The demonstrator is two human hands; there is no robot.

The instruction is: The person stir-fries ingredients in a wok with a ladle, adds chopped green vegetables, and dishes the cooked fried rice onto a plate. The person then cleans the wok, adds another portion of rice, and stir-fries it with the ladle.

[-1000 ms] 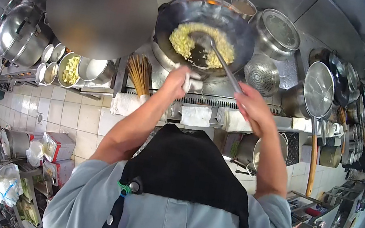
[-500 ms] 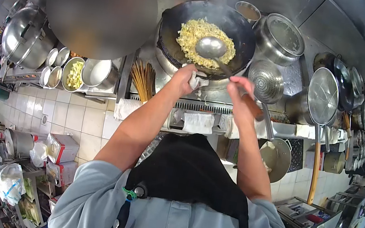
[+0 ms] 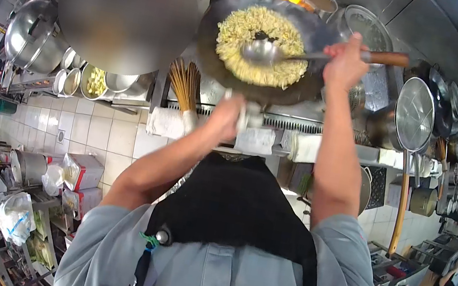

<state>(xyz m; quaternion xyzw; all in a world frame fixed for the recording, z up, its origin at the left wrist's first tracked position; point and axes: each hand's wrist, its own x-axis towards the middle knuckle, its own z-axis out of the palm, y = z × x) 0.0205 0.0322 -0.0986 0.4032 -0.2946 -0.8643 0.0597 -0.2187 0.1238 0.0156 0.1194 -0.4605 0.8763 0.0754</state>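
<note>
A black wok (image 3: 212, 43) holds a ring of yellowish chopped food (image 3: 284, 31), and flames show behind its far rim. My right hand (image 3: 346, 63) is closed around the wooden-ended handle of a metal ladle (image 3: 263, 52), whose bowl rests in the food. At the wok's near edge, my left hand (image 3: 227, 118) is closed on a white cloth (image 3: 250, 119), blurred by motion. The cloth hides where the wok is gripped. A bamboo brush (image 3: 185, 87) stands just left of my left hand.
Bowls and a large lidded pot (image 3: 32, 34) are on the left. A long-handled strainer (image 3: 415, 116), a lidded pot (image 3: 369, 30) and hanging pans are on the right. Folded white cloths (image 3: 305, 148) lie along the stove's front rail.
The wok has tilted and come nearer, and its food has spread into a ring. My left hand has drawn back toward me. My right hand has moved up and right with the ladle. Flames now show.
</note>
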